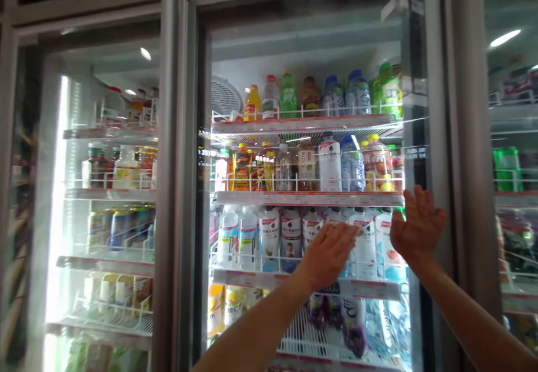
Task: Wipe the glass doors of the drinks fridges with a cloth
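I face a tall drinks fridge with a glass door (302,52) in a metal frame. My left hand (330,251) lies flat with fingers stretched out, in front of a row of white-labelled bottles (269,237) on the third shelf; it seems to rest on the glass. My right hand (417,227) is open with fingers spread upward, at the door's right edge beside the grey upright (458,136). Neither hand holds anything.
Wire shelves carry several bottles: coloured drinks on the top shelf (306,121), juices and teas on the second shelf (311,197), purple bottles (353,321) lower down. The left fridge section (113,193) holds cans and bottles. Another section (513,181) stands to the right.
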The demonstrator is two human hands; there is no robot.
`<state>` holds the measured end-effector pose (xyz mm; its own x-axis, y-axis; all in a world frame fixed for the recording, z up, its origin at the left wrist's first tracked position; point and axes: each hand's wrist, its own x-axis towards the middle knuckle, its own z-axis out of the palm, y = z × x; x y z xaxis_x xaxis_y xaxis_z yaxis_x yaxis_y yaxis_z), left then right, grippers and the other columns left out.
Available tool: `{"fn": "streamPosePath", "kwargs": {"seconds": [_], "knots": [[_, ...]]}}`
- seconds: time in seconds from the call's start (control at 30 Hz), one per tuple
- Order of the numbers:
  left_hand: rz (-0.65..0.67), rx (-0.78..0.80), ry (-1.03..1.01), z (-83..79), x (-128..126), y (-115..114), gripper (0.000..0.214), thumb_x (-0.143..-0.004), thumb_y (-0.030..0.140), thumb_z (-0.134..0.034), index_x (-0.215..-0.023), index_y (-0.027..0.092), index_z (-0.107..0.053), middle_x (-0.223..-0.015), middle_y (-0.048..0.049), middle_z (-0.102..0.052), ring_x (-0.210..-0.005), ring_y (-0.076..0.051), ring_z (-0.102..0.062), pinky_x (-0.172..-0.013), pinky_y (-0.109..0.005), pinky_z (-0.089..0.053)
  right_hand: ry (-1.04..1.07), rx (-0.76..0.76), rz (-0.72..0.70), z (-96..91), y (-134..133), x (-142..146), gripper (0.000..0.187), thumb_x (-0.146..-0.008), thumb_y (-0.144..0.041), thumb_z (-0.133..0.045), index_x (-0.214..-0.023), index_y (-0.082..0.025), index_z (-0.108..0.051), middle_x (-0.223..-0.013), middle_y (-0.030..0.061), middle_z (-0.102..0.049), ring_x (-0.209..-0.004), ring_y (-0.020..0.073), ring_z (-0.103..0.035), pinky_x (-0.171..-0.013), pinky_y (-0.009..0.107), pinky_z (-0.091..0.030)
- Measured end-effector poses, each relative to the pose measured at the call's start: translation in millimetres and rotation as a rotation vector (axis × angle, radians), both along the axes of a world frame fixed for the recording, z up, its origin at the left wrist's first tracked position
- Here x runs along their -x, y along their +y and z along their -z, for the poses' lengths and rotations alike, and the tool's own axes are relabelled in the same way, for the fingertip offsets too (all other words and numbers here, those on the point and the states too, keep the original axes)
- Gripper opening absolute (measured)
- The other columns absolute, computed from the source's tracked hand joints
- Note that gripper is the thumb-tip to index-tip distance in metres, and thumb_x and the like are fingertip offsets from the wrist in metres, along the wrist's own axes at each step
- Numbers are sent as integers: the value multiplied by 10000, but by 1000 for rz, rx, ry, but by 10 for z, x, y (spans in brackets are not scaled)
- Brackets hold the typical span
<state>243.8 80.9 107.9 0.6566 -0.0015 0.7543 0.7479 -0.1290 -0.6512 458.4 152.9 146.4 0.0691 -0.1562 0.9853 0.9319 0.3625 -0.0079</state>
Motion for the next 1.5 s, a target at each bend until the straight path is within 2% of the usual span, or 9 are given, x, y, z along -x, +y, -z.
{"fn": "streamPosePath", "kwargs": {"seconds": [0.1, 0.27, 0.33, 0.57, 0.83, 0.9, 1.13, 1.37, 1.5], "knots": [[12, -77, -124, -155, 413, -83, 399, -876, 223, -436, -1271, 192, -478, -1441, -39, -365, -1392, -187, -159, -1153, -406, -130, -18, -52, 16, 46, 12, -37, 535, -867, -310, -362, -1361, -104, -379, -1373, 196, -423, -1293, 331, -361, -996, 559, -277], [-29, -290, -746, -549, 1418, -289, 429, -888, 230, -419, -1309, 148, -428, -1432, -139, -357, -1386, -214, -189, -1112, -438, -226, 19, -5, 40, 153, 2, -27, 540, -869, -299, -346, -1371, -102, -353, -1396, 192, -391, -1318, 319, -323, -1023, 540, -257], [-25, -297, -780, -477, 1345, -294, 443, -885, 213, -417, -1320, 130, -412, -1437, -154, -341, -1390, -220, -172, -1110, -448, -227, 14, 16, 46, 197, -13, 4, 558, -866, -319, -347, -1378, -98, -336, -1403, 195, -378, -1327, 317, -305, -1028, 531, -258], [4, -39, -170, 125, 104, -70, 381, -862, 243, -451, -1232, 184, -517, -1447, -24, -352, -1380, -209, -207, -1153, -409, -153, -79, 36, 19, 301, -47, 35, 570, -844, -313, -375, -1383, -136, -327, -1400, 167, -393, -1323, 299, -320, -1048, 512, -241], [-76, -272, -861, -250, 1489, -344, 458, -892, 248, -418, -1341, 155, -400, -1443, -153, -329, -1388, -248, -172, -1109, -488, -203, -39, 30, 24, 344, -62, 92, 567, -857, -277, -377, -1402, -143, -297, -1403, 167, -392, -1332, 300, -309, -1052, 542, -240], [-76, -270, -839, -206, 1422, -326, 459, -890, 230, -410, -1341, 142, -395, -1435, -161, -341, -1387, -251, -173, -1100, -492, -224, 20, 47, -18, 370, -118, 309, 611, -860, -297, -375, -1428, -125, -229, -1445, 186, -312, -1358, 330, -238, -1038, 573, -243], [4, -48, -174, 257, 273, -119, 336, -852, 252, -481, -1174, 195, -561, -1431, -15, -377, -1367, -224, -245, -1147, -421, -176, -46, 50, -92, 492, -288, 833, 658, -857, -292, -403, -1452, -168, -150, -1474, 154, -264, -1375, 308, -202, -1068, 558, -214], [-123, -208, -707, 30, 1563, -410, 478, -886, 243, -420, -1360, 197, -374, -1417, -129, -383, -1385, -239, -183, -1110, -496, -207, -63, 40, -59, 508, -273, 755, 643, -854, -277, -400, -1444, -152, -177, -1463, 162, -287, -1376, 291, -208, -1079, 536, -212], [-110, -202, -706, 95, 1450, -402, 464, -881, 227, -421, -1341, 165, -395, -1418, -143, -379, -1386, -245, -180, -1103, -484, -232, -47, 35, -48, 506, -285, 797, 630, -860, -279, -393, -1441, -145, -188, -1454, 169, -303, -1375, 293, -211, -1076, 537, -217]]}}
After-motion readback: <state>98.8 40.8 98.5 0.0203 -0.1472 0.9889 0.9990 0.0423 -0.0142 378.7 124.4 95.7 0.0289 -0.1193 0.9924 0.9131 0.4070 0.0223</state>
